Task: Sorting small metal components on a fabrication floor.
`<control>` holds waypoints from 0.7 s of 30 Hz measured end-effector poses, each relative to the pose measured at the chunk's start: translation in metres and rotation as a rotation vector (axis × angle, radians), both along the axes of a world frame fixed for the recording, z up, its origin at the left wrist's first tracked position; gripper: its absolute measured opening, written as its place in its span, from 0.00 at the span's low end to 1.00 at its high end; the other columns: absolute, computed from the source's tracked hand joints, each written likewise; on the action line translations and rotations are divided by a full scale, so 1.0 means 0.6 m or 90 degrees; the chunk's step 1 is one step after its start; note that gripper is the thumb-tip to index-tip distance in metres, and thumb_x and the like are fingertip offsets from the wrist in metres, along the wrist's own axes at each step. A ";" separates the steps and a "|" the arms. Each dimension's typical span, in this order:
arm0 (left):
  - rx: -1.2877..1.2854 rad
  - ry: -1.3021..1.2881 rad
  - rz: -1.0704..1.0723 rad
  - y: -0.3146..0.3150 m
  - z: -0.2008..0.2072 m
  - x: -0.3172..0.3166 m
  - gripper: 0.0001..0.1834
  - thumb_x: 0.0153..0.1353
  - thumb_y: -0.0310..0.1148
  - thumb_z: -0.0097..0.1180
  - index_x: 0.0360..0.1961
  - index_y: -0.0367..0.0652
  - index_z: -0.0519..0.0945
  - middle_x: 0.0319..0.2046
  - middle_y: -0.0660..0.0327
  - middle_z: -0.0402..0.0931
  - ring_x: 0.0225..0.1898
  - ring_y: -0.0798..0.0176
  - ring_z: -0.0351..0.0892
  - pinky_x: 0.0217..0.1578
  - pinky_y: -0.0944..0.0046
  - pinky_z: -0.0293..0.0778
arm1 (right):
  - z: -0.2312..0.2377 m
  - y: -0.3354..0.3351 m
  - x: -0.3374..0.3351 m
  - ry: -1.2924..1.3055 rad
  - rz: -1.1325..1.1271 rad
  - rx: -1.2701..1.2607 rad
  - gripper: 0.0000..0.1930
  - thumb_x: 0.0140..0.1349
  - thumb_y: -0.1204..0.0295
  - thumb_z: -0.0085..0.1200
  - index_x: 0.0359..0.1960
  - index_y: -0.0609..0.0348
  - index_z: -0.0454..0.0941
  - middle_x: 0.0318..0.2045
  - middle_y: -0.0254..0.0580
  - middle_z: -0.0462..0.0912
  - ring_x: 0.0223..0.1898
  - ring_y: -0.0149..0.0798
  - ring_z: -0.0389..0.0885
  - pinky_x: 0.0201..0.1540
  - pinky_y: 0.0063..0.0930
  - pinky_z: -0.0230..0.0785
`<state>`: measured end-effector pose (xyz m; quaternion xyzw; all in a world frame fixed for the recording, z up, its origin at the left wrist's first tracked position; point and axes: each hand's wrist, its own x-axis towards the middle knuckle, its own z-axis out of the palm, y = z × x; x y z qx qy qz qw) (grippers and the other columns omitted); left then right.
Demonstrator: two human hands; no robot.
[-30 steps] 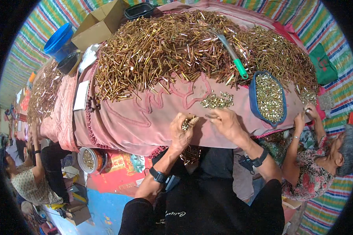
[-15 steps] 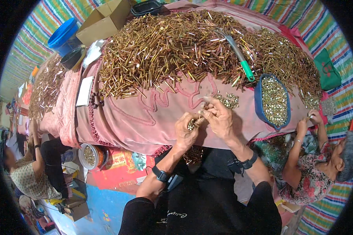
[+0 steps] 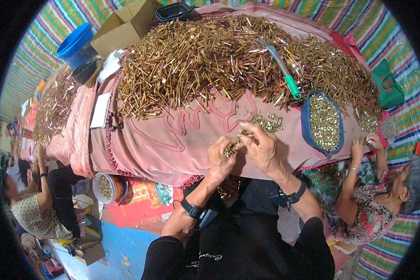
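My left hand [image 3: 222,157] is closed around a small cluster of gold metal pieces [image 3: 228,150] that shows between its fingers. Close beside it, my right hand [image 3: 261,148] is pinched, thumb against fingers; something small and brownish sits at the tips, too small to name. Both hands are held together over the near edge of the pink cloth [image 3: 172,161]. Just beyond the right hand lies a loose scatter of small shiny gold pieces [image 3: 267,122]. A large heap of thin gold-brown metal rods [image 3: 191,65] covers the far part of the cloth.
Right of my hands stands a blue tub [image 3: 308,135] full of small gold pieces. A green-handled tool [image 3: 291,86] rests on the heap. At left are a white pad [image 3: 100,110], a cardboard box [image 3: 121,30] and a blue bucket [image 3: 74,42]. People work at both sides.
My right hand's fingertips have come down slightly, toward the left hand. The left hand has stayed in nearly the same place, still closed on the gold pieces.
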<state>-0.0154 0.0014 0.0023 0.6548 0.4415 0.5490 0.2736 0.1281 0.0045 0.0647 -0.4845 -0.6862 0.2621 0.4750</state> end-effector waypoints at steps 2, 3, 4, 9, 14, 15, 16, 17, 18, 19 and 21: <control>0.000 0.001 0.004 0.000 -0.001 0.000 0.07 0.54 0.24 0.66 0.32 0.39 0.79 0.27 0.55 0.78 0.29 0.54 0.81 0.31 0.61 0.75 | 0.010 -0.001 -0.001 -0.014 -0.012 0.012 0.15 0.62 0.81 0.60 0.52 0.62 0.79 0.40 0.48 0.85 0.36 0.39 0.86 0.37 0.30 0.80; -0.005 0.002 0.004 0.000 -0.004 -0.001 0.07 0.54 0.25 0.67 0.32 0.39 0.80 0.28 0.55 0.78 0.30 0.54 0.82 0.31 0.61 0.75 | 0.014 -0.002 -0.002 -0.027 -0.024 0.025 0.15 0.62 0.81 0.60 0.52 0.62 0.79 0.40 0.48 0.85 0.36 0.39 0.86 0.37 0.29 0.80; -0.010 0.002 0.004 0.000 -0.006 -0.001 0.07 0.55 0.25 0.67 0.32 0.39 0.80 0.28 0.55 0.78 0.30 0.55 0.82 0.31 0.60 0.75 | 0.012 -0.002 -0.004 -0.028 -0.023 0.025 0.15 0.62 0.81 0.60 0.52 0.62 0.79 0.40 0.48 0.85 0.36 0.39 0.86 0.37 0.29 0.80; -0.010 -0.020 -0.006 0.001 -0.012 -0.001 0.07 0.55 0.26 0.67 0.33 0.39 0.80 0.28 0.55 0.78 0.30 0.55 0.82 0.31 0.61 0.75 | 0.005 0.000 -0.006 0.124 -0.020 -0.101 0.14 0.63 0.80 0.60 0.50 0.62 0.79 0.37 0.47 0.83 0.34 0.40 0.85 0.36 0.29 0.79; 0.039 -0.031 0.035 -0.003 0.001 0.004 0.08 0.55 0.26 0.66 0.36 0.39 0.81 0.28 0.55 0.78 0.29 0.54 0.79 0.31 0.60 0.73 | -0.001 0.013 0.007 -0.142 0.022 0.210 0.10 0.59 0.79 0.62 0.42 0.64 0.80 0.35 0.49 0.82 0.34 0.49 0.84 0.35 0.34 0.77; 0.053 -0.028 0.040 -0.004 -0.003 0.000 0.08 0.55 0.25 0.66 0.35 0.39 0.80 0.28 0.55 0.77 0.29 0.53 0.79 0.30 0.59 0.73 | -0.002 0.012 0.008 -0.156 0.077 0.184 0.10 0.58 0.79 0.63 0.42 0.64 0.80 0.35 0.49 0.82 0.34 0.49 0.84 0.36 0.35 0.76; 0.066 -0.024 0.045 -0.005 -0.007 -0.003 0.08 0.54 0.25 0.65 0.35 0.40 0.80 0.28 0.55 0.77 0.28 0.51 0.78 0.29 0.58 0.74 | -0.002 0.012 0.009 -0.169 0.133 0.158 0.10 0.58 0.78 0.63 0.41 0.64 0.80 0.35 0.49 0.81 0.35 0.49 0.83 0.37 0.36 0.76; 0.046 -0.008 0.039 -0.005 -0.011 -0.005 0.08 0.54 0.25 0.65 0.35 0.40 0.80 0.28 0.55 0.78 0.29 0.52 0.79 0.30 0.58 0.74 | -0.003 0.012 0.010 -0.144 0.143 0.125 0.08 0.61 0.77 0.61 0.40 0.66 0.80 0.34 0.50 0.81 0.35 0.50 0.83 0.37 0.37 0.76; 0.046 -0.008 0.040 -0.003 -0.008 -0.004 0.08 0.54 0.25 0.65 0.35 0.40 0.80 0.28 0.55 0.78 0.29 0.52 0.79 0.30 0.58 0.74 | -0.003 0.015 0.015 -0.145 0.144 0.126 0.08 0.61 0.77 0.61 0.40 0.66 0.80 0.34 0.50 0.81 0.35 0.50 0.83 0.37 0.37 0.76; 0.045 -0.021 0.025 -0.002 -0.006 -0.003 0.07 0.54 0.25 0.65 0.35 0.40 0.81 0.28 0.55 0.78 0.29 0.52 0.80 0.30 0.58 0.75 | -0.003 0.018 0.022 -0.125 0.136 0.043 0.08 0.63 0.75 0.60 0.40 0.66 0.80 0.34 0.51 0.81 0.36 0.51 0.83 0.37 0.37 0.75; -0.014 -0.019 0.002 -0.007 0.001 -0.006 0.04 0.58 0.26 0.64 0.34 0.39 0.81 0.28 0.54 0.80 0.29 0.53 0.82 0.30 0.60 0.76 | 0.014 0.029 0.021 -0.171 0.068 -0.056 0.09 0.66 0.69 0.57 0.40 0.64 0.81 0.34 0.53 0.81 0.37 0.53 0.83 0.37 0.37 0.74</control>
